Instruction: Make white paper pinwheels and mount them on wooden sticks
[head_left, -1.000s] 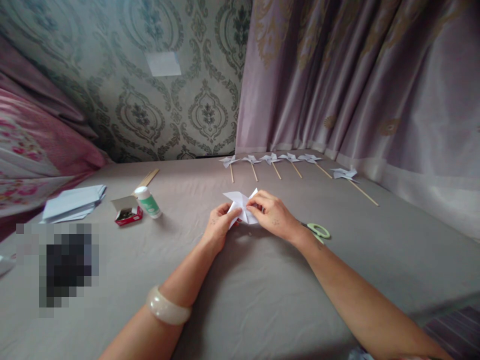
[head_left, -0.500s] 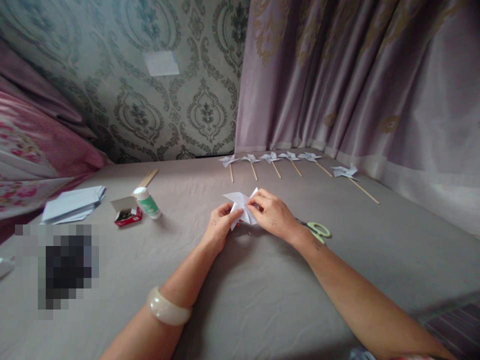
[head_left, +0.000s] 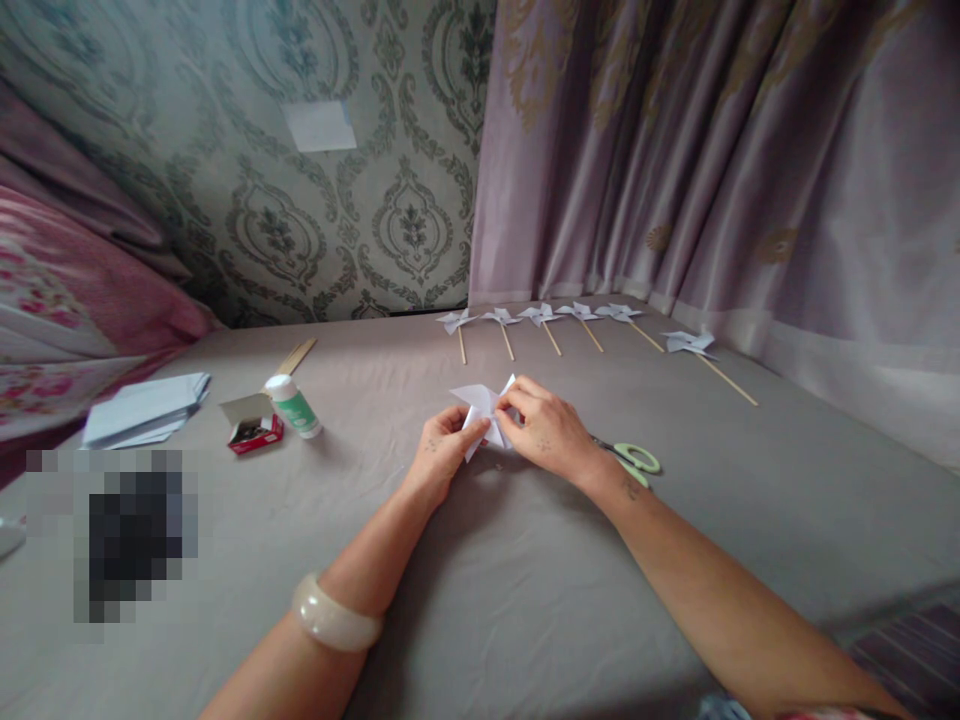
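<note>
A folded white paper pinwheel (head_left: 474, 398) is held up between my two hands, just above the table. My left hand (head_left: 444, 445) grips its lower left side, thumb on the front and fingers behind. At its centre, my right hand (head_left: 546, 425) pinches with thumb and fingertips; whether a pin is between them is too small to tell. No stick shows on this pinwheel. Green-handled scissors (head_left: 636, 458) lie beside my right wrist, their blades partly hidden by it.
Several finished pinwheels on sticks (head_left: 541, 316) lie in a row at the back right. On the left are a glue stick bottle (head_left: 297, 408), an open red box (head_left: 256, 437) of small metal pieces, thin wooden sticks (head_left: 298, 354) and a stack of white paper (head_left: 146, 408).
Both hands keep nearly the same place and hold on the paper pinwheel. The pinwheel has turned or shifted very slightly.
</note>
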